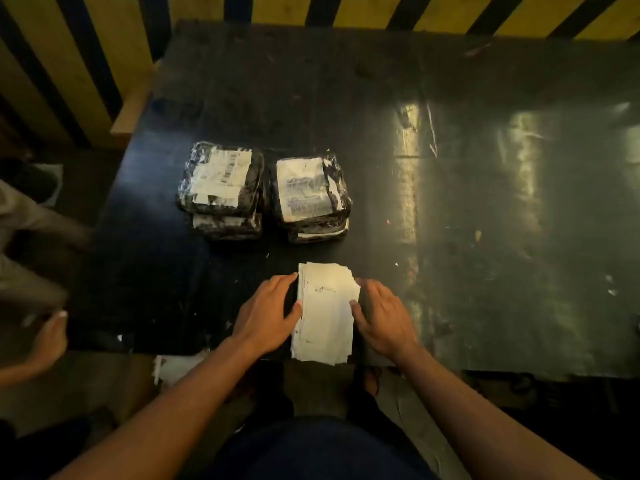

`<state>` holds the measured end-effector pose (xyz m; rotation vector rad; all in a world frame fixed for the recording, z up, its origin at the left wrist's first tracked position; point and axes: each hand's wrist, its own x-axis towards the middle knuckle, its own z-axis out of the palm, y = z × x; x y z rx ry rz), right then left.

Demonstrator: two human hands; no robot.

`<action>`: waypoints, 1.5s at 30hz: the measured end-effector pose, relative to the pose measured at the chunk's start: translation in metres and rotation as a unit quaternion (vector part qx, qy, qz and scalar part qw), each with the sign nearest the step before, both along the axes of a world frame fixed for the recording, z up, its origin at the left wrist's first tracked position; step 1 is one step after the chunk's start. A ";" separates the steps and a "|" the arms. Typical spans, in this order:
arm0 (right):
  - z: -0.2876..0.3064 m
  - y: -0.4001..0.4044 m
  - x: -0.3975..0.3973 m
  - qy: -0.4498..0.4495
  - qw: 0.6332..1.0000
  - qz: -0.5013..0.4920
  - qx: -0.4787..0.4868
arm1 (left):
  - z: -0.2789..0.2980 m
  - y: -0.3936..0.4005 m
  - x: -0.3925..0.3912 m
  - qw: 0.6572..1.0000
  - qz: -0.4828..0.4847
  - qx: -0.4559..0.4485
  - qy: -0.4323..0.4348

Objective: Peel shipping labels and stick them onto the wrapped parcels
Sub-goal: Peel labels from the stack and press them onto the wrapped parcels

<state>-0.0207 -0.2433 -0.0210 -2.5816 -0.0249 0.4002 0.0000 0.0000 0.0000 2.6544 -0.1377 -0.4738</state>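
Note:
A stack of white shipping labels [325, 311] lies at the near edge of the dark table [485, 202]. My left hand [268, 313] lies flat against the stack's left side, fingers straight. My right hand [382, 315] lies against its right side, fingers straight, thumb touching the paper. Beyond the stack stand two piles of parcels in shiny dark wrap: the left pile [221, 188] and the right pile [311, 194]. The top parcel of each pile bears a white label.
A yellow-and-black striped barrier [69, 64] runs behind and left of the table. Another person's hand [48, 337] and sleeve [20, 230] show at the left edge. Small paper scraps [611, 289] dot the table's right part.

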 end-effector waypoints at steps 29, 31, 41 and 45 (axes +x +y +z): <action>-0.042 -0.004 0.019 0.218 0.875 -0.373 0.218 | -0.058 -0.013 -0.008 0.996 -0.052 0.065 0.027; -0.036 -0.013 0.019 0.202 0.867 -0.387 0.242 | -0.057 -0.013 -0.007 0.996 -0.049 0.061 0.032; 0.039 -0.022 0.031 0.116 0.856 -0.298 0.407 | 0.005 -0.032 0.042 0.939 0.150 -0.301 0.073; 0.056 -0.013 0.036 0.104 0.841 -0.279 0.451 | 0.045 -0.044 0.056 0.899 0.145 -0.409 0.052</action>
